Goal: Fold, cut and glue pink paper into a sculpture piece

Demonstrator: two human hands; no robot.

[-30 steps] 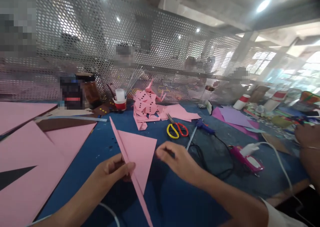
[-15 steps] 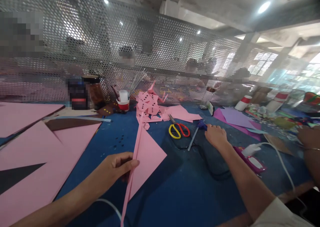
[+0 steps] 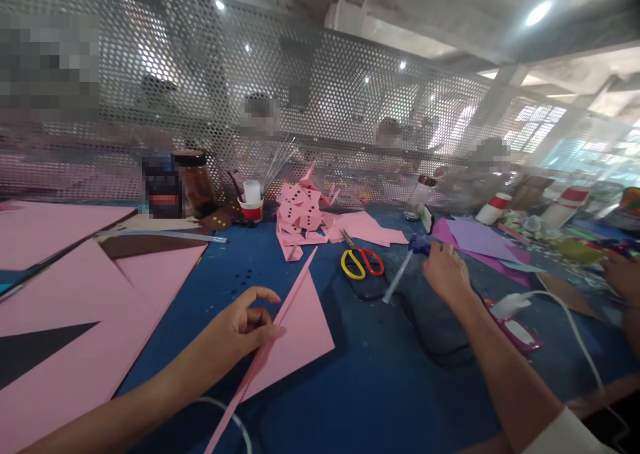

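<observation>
Blue table point(image 3: 360, 401): its scuffed top runs across the view, with small dark dots point(image 3: 243, 277) beyond the left hand.
Left hand point(image 3: 253, 324): thumb and curled fingers pinch the folded pink paper point(image 3: 303, 331), index finger raised off it.
Folded pink paper: held low over the near middle of the table, a narrow strip along one side.
Right hand point(image 3: 447, 272): closed over the blue glue gun point(image 3: 418, 244), its fingertips hidden; a glue stick point(image 3: 397, 279) points back toward the wearer.
Scissors point(image 3: 373, 263): between the hands, farther back, handles yellow and red.
Left side: large pink sheets point(image 3: 55, 287) lie overlapping.
Back edge: a dotted pink paper model point(image 3: 300, 211), a red-and-white cup point(image 3: 253, 211) and a brown-lidded jar point(image 3: 197, 191) stand before a perforated metal screen point(image 3: 340, 74).
Right side: purple paper point(image 3: 477, 237); a co-worker's hand point(image 3: 620, 267) at the edge.
Room: grey ceiling point(image 3: 425, 14), bright lamp point(image 3: 539, 13), windows point(image 3: 535, 127) at right.
</observation>
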